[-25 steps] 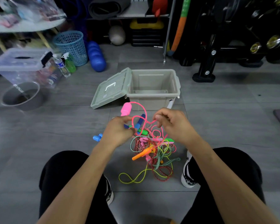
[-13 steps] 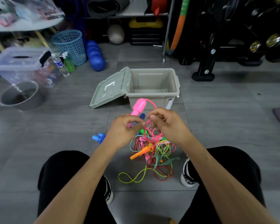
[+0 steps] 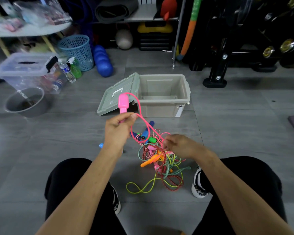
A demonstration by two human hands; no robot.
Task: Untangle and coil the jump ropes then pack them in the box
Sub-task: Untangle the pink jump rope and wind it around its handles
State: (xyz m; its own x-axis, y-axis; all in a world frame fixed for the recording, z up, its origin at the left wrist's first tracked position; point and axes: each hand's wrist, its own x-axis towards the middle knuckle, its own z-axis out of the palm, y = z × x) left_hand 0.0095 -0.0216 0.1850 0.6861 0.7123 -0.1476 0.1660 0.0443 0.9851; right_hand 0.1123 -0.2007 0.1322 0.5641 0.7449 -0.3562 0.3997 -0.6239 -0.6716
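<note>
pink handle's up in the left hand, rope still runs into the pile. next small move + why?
Probably: the right hand draws the pink cord out of the tangle while the left hand holds the pink handle up. The cord loops down from the handle and vanishes into the knot at the right hand; the grey box stands open and empty.

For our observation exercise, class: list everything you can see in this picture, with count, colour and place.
box: one, grey-beige, open, floor centre
lid: one, grey-green, leaning at box's left
jump ropes: tangled pile, many colours, floor between the feet
pink handle: one, held up
basket: one, blue, back left
clear bin: one, left
bowl: one, grey, left
left hand: grips pink handle
right hand: pinches pink cord at pile
</note>
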